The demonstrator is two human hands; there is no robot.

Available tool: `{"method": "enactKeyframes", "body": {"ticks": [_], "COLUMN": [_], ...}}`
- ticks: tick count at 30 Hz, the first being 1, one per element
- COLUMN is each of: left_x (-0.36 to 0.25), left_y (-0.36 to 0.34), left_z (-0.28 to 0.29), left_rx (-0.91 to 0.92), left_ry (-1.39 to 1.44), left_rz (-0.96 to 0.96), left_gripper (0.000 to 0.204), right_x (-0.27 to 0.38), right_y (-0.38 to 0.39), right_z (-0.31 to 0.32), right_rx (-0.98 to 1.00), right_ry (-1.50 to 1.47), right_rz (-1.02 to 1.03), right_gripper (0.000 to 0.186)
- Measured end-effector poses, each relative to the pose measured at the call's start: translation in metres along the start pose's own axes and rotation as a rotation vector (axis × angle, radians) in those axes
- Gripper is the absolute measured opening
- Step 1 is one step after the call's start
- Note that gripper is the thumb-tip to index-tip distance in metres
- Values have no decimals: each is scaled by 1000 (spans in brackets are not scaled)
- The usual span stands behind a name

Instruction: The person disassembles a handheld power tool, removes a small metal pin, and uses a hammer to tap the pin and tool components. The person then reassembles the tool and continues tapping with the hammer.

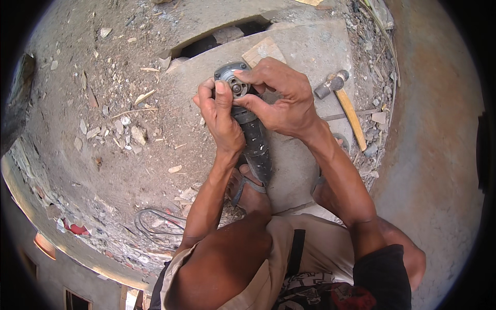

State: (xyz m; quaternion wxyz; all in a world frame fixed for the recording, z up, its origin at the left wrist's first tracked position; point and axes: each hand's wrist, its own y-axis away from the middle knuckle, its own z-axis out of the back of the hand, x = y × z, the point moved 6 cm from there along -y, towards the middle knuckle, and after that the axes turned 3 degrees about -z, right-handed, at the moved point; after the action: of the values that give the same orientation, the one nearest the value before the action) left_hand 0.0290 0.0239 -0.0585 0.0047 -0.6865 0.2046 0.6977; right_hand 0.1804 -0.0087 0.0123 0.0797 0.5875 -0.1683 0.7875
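Note:
A dark angle grinder (256, 142) stands between my feet with its gear head up, its body running down toward my left foot. No disc shows on its spindle. My left hand (222, 111) is closed round the left side of the gear head, its thumb lying by the spindle. Across from it, my right hand (284, 95) has thumb and forefinger pressed to the rim of a round metal flange nut (236, 89) on the spindle. The curled fingers of my right hand partly cover the head's right side.
A hammer (347, 103) with a wooden handle lies to the right on a concrete slab (310, 46). Beyond the grinder, a square tile piece (264, 51) rests near a dark gap (222, 37). Stone chips (138, 134) litter the ground; a looped cable (155, 223) lies at lower left.

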Motion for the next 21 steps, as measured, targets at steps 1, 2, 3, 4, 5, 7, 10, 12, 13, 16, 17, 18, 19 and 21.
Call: {"method": "enactKeyframes", "body": {"ticks": [1,2,3,4,5,7,10,12,13,16,17,18,19,21], "left_x": [1,1,1,1,1,0,-3,-9,-12,-15,-17,-18,-19,-19], "left_y": [0,0,0,1,1,1,1,1,2,2,2,2,2,2], "left_z": [0,0,0,0,0,0,2,0,-1,-3,-2,-1,-1,-1], "left_rx": [3,0,0,0,2,-1,-18,-38,-48,-62,-63,-64,-55,-30], "left_ry": [0,4,2,1,-6,-45,-141,-183,-192,-193,-226,-259,-274,-300], "left_rz": [-3,-4,-8,-11,-16,-45,-141,-201,-215,-162,-164,-164,-159,-146], "left_gripper": [53,53,53,53,53,54,57,59,59,60,60,60,60,60], "right_x": [0,0,-1,-1,-1,0,1,1,2,-2,-1,0,0,0], "right_y": [-1,-2,-2,-2,-3,-4,-5,-5,-5,-5,-6,-6,-7,-9], "right_z": [1,0,0,0,0,0,0,-1,-1,0,0,0,0,1], "right_rx": [6,8,10,12,18,28,34,29,27,22,33,44,54,76], "right_ry": [1,-2,-6,-9,2,22,21,18,16,11,20,29,39,46], "right_rz": [7,9,11,14,17,26,23,37,45,41,35,29,23,27], "right_gripper": [39,39,39,39,38,38,36,39,40,40,38,37,36,35]}}
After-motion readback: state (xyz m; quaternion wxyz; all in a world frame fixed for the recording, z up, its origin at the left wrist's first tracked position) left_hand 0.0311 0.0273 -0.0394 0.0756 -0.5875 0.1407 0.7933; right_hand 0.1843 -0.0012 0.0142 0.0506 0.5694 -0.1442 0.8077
